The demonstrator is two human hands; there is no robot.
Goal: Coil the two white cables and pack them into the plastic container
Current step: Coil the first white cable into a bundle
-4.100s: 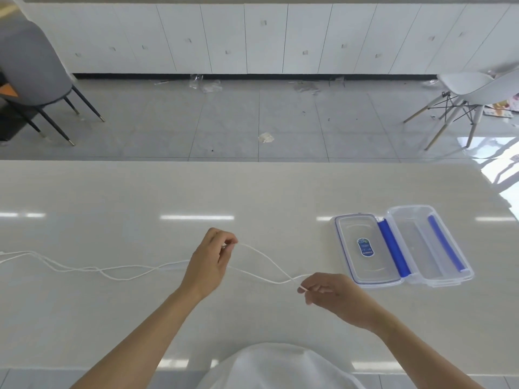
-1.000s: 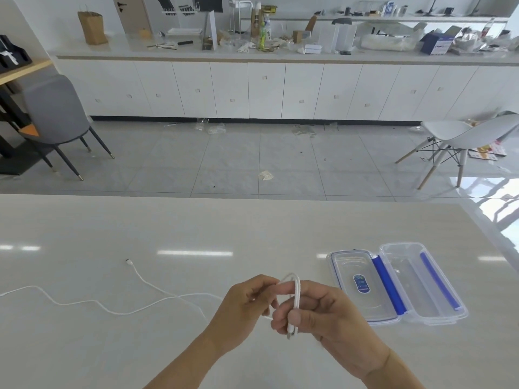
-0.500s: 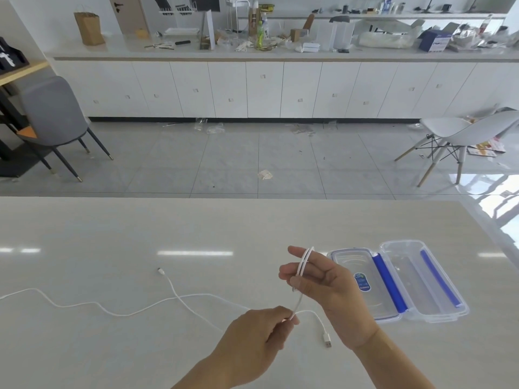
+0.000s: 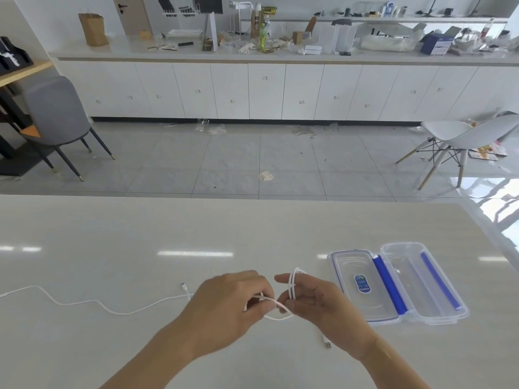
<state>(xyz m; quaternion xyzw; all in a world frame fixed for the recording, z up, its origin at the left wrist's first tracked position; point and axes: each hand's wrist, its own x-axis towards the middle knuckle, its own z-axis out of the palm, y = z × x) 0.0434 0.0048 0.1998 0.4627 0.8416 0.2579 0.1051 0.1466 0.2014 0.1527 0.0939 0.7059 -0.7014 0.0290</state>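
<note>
Head view: the right hand is closed on a white cable, a few turns of it looped around its extended fingers. The left hand pinches the same cable just beside, feeding a strand across. A USB plug dangles below the right wrist, near the worktop.

Another white strand trails over the worktop to the left, its small connector free; whether this is the second cable cannot be told.

The cable looks thin, light, limp and smooth, so loops may spring loose; pinching the bundle across all turns seems wise.

The clear plastic container lies open to the right, its lid flat beside it, blue seals showing. The lid's blue oval label is too small to read.
</note>
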